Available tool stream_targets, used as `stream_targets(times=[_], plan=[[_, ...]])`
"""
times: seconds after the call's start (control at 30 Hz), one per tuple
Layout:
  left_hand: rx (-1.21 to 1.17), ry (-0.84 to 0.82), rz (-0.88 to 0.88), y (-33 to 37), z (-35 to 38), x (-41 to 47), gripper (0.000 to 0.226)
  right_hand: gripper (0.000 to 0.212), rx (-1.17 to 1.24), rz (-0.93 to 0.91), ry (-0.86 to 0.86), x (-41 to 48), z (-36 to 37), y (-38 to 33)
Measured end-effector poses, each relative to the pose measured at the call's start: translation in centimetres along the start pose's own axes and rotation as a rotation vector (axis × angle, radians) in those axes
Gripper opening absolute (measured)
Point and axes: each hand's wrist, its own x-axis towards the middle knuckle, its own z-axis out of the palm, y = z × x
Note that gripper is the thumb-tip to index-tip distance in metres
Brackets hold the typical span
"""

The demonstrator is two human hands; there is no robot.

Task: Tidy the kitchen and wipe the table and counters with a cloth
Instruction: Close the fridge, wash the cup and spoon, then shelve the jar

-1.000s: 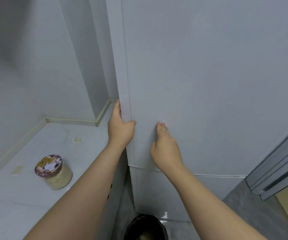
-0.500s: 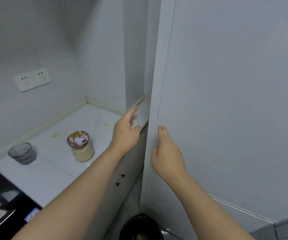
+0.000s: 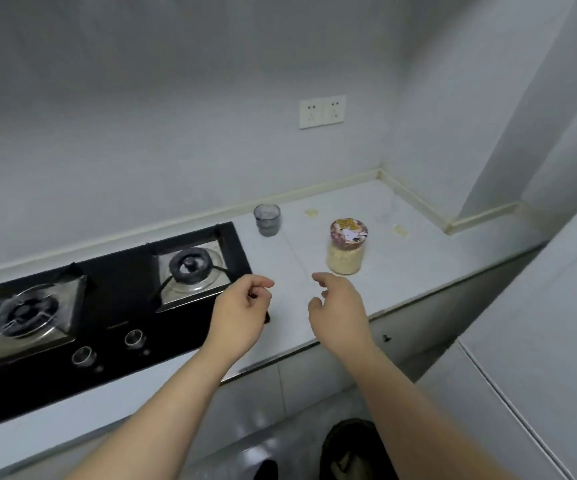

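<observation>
Upright jar (image 3: pixel 347 247) on surface (image 3: pixel 418 258), just beyond your right grip (image 3: pixel 340 313), fingers loose, empty. Your left grip (image 3: pixel 242 313) farther from jar, loosely curled, empty too.

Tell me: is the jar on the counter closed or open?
Closed. The jar stands upright on the counter, and its patterned lid sits flat on top, covering the mouth.
</observation>
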Motion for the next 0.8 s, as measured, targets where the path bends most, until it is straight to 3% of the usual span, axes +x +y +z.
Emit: stream_targets(times=[0.23, 0.5, 0.8], plan=[[-0.02, 0.138, -0.07, -4.6, -8.7, 0.0, 0.019, 0.047, -0.034, 0.008, -0.145, 3.4, 7.9, -3.8], [0.132, 0.005, -0.032, -7.4, -13.2, 5.0, 0.017, 0.062, 0.107, 0.18, -0.098, 10.3, 15.3, -7.1], [0.286, -0.062, 0.008, -9.8, -14.1, 9.1, 0.027, 0.077, -0.07, 0.194, -0.085, 18.0, 17.7, -5.1]])
